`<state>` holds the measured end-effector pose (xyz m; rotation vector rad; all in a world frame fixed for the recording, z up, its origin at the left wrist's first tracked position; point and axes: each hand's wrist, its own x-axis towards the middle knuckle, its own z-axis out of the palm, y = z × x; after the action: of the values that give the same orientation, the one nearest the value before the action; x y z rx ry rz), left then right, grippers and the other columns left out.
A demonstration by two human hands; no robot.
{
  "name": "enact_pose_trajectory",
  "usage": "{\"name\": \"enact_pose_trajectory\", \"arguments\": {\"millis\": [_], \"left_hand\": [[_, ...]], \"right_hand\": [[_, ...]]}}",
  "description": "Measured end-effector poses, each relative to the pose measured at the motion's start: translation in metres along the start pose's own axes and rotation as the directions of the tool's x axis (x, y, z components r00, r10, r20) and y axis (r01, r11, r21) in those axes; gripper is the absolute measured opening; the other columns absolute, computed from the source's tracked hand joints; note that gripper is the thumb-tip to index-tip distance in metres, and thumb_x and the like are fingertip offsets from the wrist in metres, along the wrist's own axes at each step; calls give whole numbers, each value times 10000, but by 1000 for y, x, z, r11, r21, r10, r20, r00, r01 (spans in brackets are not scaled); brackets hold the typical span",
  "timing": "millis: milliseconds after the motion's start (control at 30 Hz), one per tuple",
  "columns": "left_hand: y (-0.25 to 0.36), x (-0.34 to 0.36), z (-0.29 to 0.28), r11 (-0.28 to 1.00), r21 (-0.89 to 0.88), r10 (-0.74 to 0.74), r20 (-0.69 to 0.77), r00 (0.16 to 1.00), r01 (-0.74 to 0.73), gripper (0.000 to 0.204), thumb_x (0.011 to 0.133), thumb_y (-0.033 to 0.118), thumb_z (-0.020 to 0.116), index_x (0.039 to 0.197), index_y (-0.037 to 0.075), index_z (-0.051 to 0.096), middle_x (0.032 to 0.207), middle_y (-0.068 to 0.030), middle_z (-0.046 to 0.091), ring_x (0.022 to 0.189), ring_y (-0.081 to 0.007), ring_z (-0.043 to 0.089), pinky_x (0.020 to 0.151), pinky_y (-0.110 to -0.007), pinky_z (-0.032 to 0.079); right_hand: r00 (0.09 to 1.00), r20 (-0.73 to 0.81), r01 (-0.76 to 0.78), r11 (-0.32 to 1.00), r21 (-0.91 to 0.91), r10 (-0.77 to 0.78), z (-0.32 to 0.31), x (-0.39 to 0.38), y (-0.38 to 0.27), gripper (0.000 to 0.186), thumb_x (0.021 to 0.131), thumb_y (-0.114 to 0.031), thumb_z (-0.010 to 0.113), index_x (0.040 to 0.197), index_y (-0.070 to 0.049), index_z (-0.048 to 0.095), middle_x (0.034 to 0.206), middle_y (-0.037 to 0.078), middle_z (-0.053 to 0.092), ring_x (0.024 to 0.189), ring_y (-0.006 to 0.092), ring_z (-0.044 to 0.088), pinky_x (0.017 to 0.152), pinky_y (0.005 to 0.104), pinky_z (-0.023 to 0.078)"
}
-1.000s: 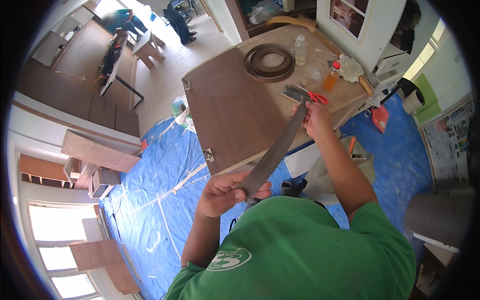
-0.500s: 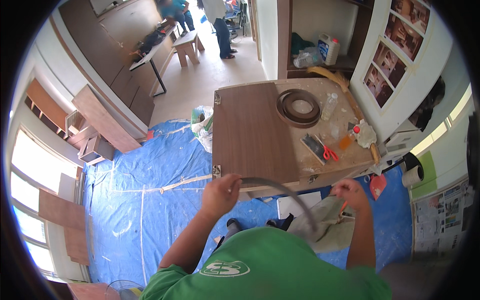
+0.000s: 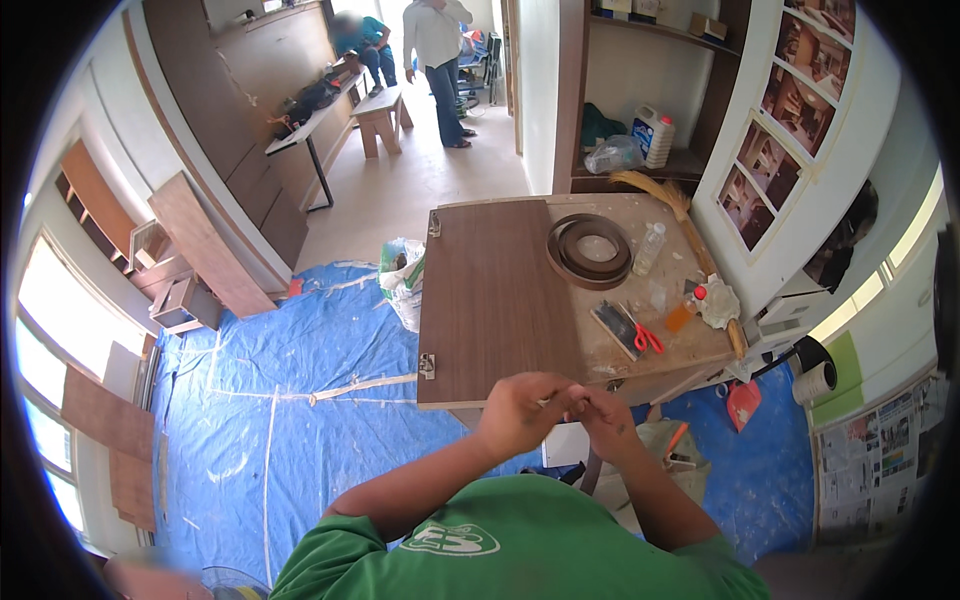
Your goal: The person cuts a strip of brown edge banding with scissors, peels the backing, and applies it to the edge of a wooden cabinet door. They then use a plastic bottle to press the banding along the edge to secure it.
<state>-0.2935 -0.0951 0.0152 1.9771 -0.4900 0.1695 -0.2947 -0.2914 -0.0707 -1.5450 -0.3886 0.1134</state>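
Note:
My left hand (image 3: 522, 415) and my right hand (image 3: 606, 424) meet at the front edge of the bench, fingertips pinched together. A thin brown edging strip (image 3: 592, 473) hangs below them in front of my green shirt; its gripped part is hidden by my fingers. Just beyond lies a brown wood-grain panel (image 3: 495, 300), flat, with a metal hinge (image 3: 428, 366) at its near left corner and another hinge (image 3: 435, 223) at the far one. A coil of brown edging (image 3: 560, 262) rests right of the panel. Red scissors (image 3: 649, 339) lie by a dark flat block (image 3: 618, 330).
On the bench's right side are a clear bottle (image 3: 650, 248), an orange-filled bottle (image 3: 680, 317) and a straw broom (image 3: 690, 225). A white sack (image 3: 402, 285) stands on the blue tarp (image 3: 330, 460). Two people are farther back near a wooden stool (image 3: 380, 120).
My left hand has moved right and my right hand left, so they now meet. The edging strip, earlier arched out from my left hand, hangs down below both. The view has tilted up slightly.

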Motion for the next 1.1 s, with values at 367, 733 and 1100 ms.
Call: {"name": "enact_pose_trajectory", "arguments": {"millis": [367,733,1100], "left_hand": [[-31,20,-18,695,-611,-363,158,918,380,325,1030,261,734,796,40,686,801,-28,677,709,-148,616,652,-304,506],[-21,41,-27,757,-570,-278,163,947,320,321,1053,210,692,795,21,658,748,-22,618,741,-104,584,674,-313,473],[-43,60,-27,947,-285,-212,-212,954,147,308,1035,269,712,817,53,681,747,13,592,715,-91,539,663,-264,423]], "right_hand": [[981,191,-37,999,13,34,8,15,-45,326,1112,-280,585,1042,22,686,843,49,673,753,114,618,687,285,497],[995,99,23,999,50,-28,17,41,-73,293,1091,-208,613,889,5,623,754,54,653,662,112,634,602,269,500],[973,144,-211,953,217,182,14,58,-41,255,1102,-221,586,964,-16,647,811,47,657,757,113,632,691,284,517]]}}
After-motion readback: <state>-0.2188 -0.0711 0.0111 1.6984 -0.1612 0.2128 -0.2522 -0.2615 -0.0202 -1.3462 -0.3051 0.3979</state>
